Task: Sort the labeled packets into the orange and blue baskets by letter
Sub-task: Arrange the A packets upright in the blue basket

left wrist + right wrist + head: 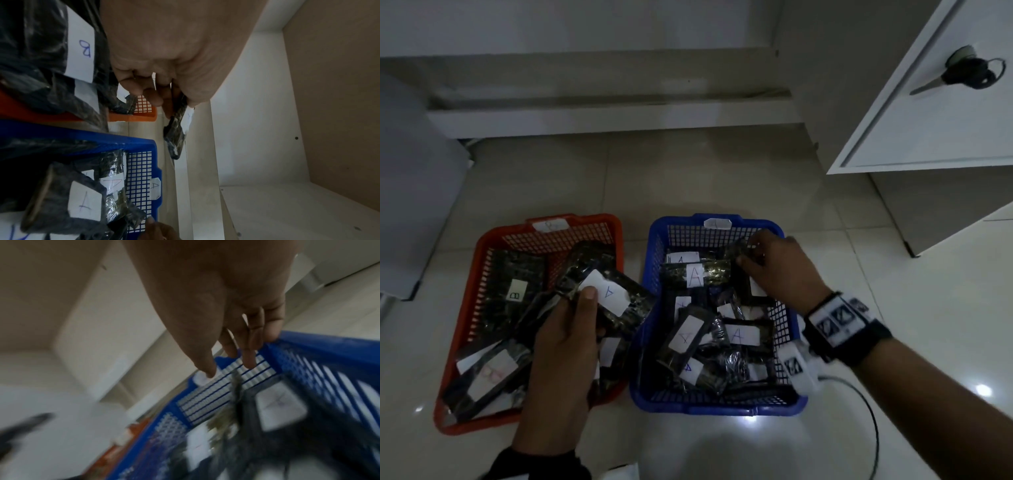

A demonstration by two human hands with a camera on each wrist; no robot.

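The orange basket (482, 246), tagged B, stands on the left and holds several dark packets, one labelled B (515, 291). To its right, the blue basket (654, 240), tagged A, holds several packets labelled A. My left hand (592, 305) grips a dark packet with a white A label (609, 294) over the orange basket's right rim, thumb on the label. In the left wrist view its fingers (156, 97) curl round that packet (176, 129). My right hand (751, 253) hovers over the blue basket's far right corner. Its fingers (248, 360) are straight and spread, with a blurred packet (236, 394) just below them.
Both baskets stand on a glossy tiled floor. A white cabinet base runs behind them. At the upper right, black-handled scissors (962, 73) lie on a white cabinet top. A cable (859, 411) loops on the floor right of the blue basket.
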